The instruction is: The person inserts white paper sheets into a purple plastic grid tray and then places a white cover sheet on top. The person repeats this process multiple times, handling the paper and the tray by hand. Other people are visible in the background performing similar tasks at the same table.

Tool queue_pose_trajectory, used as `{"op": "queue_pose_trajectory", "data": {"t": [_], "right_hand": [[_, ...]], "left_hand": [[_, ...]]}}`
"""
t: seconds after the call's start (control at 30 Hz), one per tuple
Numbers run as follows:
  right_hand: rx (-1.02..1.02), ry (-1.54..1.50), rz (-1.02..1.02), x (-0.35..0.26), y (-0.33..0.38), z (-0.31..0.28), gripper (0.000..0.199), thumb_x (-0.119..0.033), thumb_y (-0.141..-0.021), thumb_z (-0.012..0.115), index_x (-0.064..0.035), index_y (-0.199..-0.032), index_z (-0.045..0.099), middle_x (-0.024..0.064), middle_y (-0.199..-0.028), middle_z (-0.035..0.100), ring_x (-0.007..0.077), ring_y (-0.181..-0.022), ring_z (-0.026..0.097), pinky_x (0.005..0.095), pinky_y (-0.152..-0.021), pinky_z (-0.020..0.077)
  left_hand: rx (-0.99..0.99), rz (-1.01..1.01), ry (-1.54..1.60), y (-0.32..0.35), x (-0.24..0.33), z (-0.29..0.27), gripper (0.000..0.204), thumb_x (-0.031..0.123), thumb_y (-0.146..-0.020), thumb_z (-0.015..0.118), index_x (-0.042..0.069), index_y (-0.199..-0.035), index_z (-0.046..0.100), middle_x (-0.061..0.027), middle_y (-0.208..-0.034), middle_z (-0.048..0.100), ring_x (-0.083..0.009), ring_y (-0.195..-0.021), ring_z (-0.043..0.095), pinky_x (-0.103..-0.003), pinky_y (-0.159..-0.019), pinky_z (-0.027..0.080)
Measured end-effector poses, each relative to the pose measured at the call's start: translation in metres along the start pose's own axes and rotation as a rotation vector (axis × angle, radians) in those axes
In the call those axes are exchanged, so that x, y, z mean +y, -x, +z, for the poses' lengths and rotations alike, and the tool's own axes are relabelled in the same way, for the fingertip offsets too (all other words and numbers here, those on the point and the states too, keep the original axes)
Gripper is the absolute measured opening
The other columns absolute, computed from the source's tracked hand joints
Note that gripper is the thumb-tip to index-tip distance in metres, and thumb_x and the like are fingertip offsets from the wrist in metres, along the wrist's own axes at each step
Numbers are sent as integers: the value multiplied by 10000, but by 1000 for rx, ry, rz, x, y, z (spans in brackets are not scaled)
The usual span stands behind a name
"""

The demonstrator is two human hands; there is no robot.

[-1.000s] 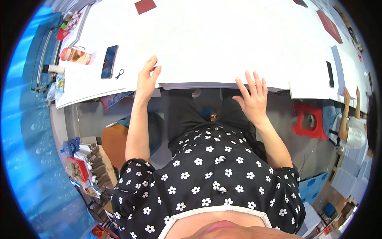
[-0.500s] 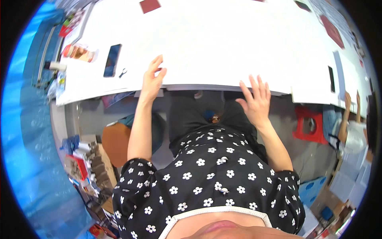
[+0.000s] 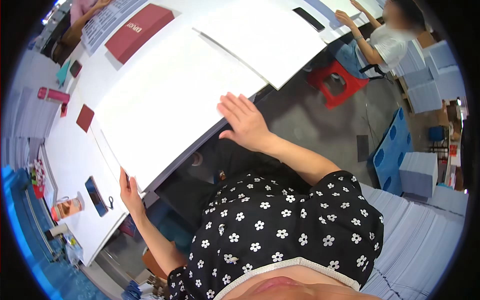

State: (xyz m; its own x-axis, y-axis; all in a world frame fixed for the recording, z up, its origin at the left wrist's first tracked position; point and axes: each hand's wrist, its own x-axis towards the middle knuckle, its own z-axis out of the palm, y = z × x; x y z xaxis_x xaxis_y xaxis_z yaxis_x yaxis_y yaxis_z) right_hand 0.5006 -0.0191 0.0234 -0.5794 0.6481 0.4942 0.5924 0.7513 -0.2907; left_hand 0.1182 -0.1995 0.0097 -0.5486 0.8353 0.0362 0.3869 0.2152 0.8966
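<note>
A large white sheet or panel [image 3: 165, 110] spreads in front of me, its front edge running slantwise from lower left to upper right. Beside its near left corner is my left hand [image 3: 132, 197], fingers stretched forward along the side edge; it does not visibly grip anything. My right hand [image 3: 245, 125] hovers over or rests on the front edge, palm down, fingers extended and thumb apart. Whether it touches the white surface I cannot tell. Left of my left hand lie a dark phone [image 3: 96, 196] and a small dark key-like tool [image 3: 111, 202].
Farther off lie a dark red box [image 3: 140, 31], a small red card [image 3: 85, 118], a pink bottle [image 3: 53, 95] and a black phone [image 3: 309, 19]. A co-worker [image 3: 390, 47] sits at right near a red stool [image 3: 337, 82]. A blue pallet [image 3: 392, 150] stands behind on the right.
The view has turned to the right, showing more of the co-worker and the red box. My left hand is now beside the sheet's near corner; my right hand is over its front edge.
</note>
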Motion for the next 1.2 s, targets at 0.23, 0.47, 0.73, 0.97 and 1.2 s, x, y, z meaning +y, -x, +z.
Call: {"op": "queue_pose_trajectory", "data": {"t": [0.23, 0.47, 0.73, 0.97, 1.2], "right_hand": [[184, 174, 42, 49, 20, -12, 451, -200, -781, 712, -44, -1197, 634, 136, -1264, 610, 324, -1244, 540, 459, -1041, 417], [289, 15, -105, 87, 11, -15, 236, -90, -798, 653, -86, -1030, 696, 46, -1079, 677, 221, -1048, 633, 357, -846, 501], [233, -206, -7, 92, -2, -15, 254, -176, -797, 745, -67, -1005, 648, 80, -1123, 642, 265, -1006, 628, 388, -827, 506], [-136, -204, 134, 102, -61, 3, 406, -262, -902, 670, -19, -1192, 524, 185, -1149, 582, 339, -991, 623, 443, -780, 506], [-312, 23, 132, 123, -154, 60, 600, -502, -945, 565, -21, -1293, 484, 199, -1233, 545, 356, -1149, 560, 477, -892, 473]], "left_hand": [[-12, -27, -4, 1, 2, -2, 524, 154, -1003, 565, -29, -1469, 410, -122, -1457, 503, -164, -1232, 518, -272, -1036, 390], [-21, -45, -21, 5, -1, -7, 508, 125, -1011, 540, -9, -1481, 402, -109, -1450, 512, -146, -1186, 536, -265, -1011, 407], [-27, -51, -65, 5, 7, -1, 503, 113, -1018, 520, -8, -1487, 389, -122, -1457, 503, -162, -1220, 523, -274, -1035, 394], [-40, -82, -107, 4, 19, 4, 503, 72, -1016, 487, -27, -1493, 362, -146, -1479, 471, -164, -1266, 497, -267, -1052, 376], [-3, -60, -54, 10, 10, 2, 499, 60, -1017, 475, -31, -1493, 356, -171, -1505, 435, -190, -1317, 460, -280, -1094, 335]]}}
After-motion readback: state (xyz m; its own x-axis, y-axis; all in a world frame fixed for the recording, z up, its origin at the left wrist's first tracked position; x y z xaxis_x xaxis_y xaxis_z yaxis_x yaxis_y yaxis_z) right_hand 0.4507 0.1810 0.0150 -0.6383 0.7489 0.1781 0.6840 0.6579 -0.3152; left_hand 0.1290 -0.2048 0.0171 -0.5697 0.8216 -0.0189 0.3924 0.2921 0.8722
